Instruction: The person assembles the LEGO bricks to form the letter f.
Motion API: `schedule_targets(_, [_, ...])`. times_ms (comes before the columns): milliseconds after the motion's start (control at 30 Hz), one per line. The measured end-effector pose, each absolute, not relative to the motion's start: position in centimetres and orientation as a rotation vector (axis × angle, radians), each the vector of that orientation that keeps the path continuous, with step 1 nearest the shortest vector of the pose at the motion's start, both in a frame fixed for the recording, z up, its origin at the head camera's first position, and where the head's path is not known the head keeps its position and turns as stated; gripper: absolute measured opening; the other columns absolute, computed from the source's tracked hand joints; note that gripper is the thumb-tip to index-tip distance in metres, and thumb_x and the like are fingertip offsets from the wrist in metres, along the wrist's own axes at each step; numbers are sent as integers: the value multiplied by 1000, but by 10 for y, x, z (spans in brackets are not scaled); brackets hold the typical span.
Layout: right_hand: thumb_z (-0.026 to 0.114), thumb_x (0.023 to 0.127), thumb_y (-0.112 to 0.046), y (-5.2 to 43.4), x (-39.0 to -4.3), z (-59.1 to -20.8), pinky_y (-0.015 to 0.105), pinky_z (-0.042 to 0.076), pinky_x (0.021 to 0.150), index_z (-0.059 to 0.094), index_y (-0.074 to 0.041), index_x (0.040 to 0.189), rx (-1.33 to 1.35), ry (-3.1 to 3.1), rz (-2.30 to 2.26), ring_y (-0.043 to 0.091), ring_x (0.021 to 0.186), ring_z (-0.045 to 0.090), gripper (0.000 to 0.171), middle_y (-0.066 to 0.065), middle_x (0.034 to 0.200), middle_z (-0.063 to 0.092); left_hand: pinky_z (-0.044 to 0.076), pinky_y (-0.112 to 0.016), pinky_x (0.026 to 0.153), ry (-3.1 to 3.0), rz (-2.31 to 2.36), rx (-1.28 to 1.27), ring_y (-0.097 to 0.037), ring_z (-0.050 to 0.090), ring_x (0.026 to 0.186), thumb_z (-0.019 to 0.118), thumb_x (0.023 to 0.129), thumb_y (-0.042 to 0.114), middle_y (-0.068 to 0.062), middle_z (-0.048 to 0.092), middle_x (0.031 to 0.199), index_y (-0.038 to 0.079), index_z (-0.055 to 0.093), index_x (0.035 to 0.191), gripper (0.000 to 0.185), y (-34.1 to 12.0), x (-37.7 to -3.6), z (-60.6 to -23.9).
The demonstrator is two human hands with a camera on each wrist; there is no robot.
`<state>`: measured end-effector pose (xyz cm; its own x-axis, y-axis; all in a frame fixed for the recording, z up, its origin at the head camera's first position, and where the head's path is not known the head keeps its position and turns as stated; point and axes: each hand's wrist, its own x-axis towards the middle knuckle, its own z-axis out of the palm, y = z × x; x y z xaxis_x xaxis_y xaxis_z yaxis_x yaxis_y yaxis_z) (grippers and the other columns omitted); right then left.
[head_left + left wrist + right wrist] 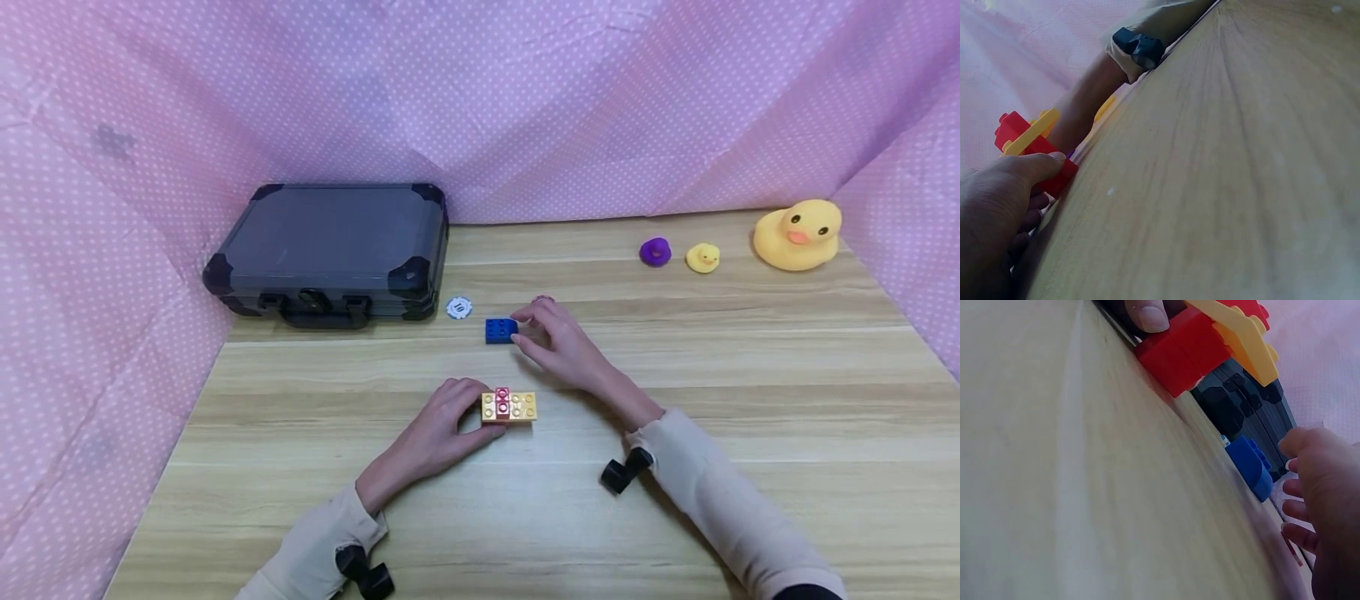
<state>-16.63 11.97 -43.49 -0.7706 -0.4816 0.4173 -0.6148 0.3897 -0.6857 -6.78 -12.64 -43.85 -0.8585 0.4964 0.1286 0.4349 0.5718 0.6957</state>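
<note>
My left hand grips a stack of toy building bricks on the table, thumb on the near side. Red bricks form its base, a yellow plate lies across them, and a small red brick tops it. Farther back, my right hand is beside a blue toy brick, with thumb and forefinger spread at its right end. In the right wrist view the blue brick has studs and a rounded end, and those fingers stand apart from it.
A dark grey case stands at the back left, with a poker chip marked 10 beside it. At the back right are a purple duck, a small yellow duck and a large yellow duck. Pink dotted cloth hangs behind.
</note>
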Motion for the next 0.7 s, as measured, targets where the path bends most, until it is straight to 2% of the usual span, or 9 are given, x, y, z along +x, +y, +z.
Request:
schedule_targets(300, [74,96,-18,116,-166,-437,46,47,96,64,-3,127,898,-2607,1153,28,110,54,36,12,115,60,48,-40,100,2714,1163,789,-12,53,117,80,93,35,6,64,124,17,68,123,37,-126,-67,-439])
schedule_targets(500, [73,95,-21,112,-165,-435,46,47,95,64,-2,129,883,-2639,1092,29,108,53,40,11,111,60,47,-40,102,2716,1156,782,-12,53,118,80,93,36,5,64,124,17,68,124,38,-126,-68,-439])
schedule_targets(700, [73,93,-24,110,-165,-435,46,45,100,62,-1,131,897,-2653,1023,31,113,54,46,13,119,61,47,-40,101,2719,1160,788,-12,53,117,80,93,35,5,64,124,17,68,124,38,-126,-68,-439])
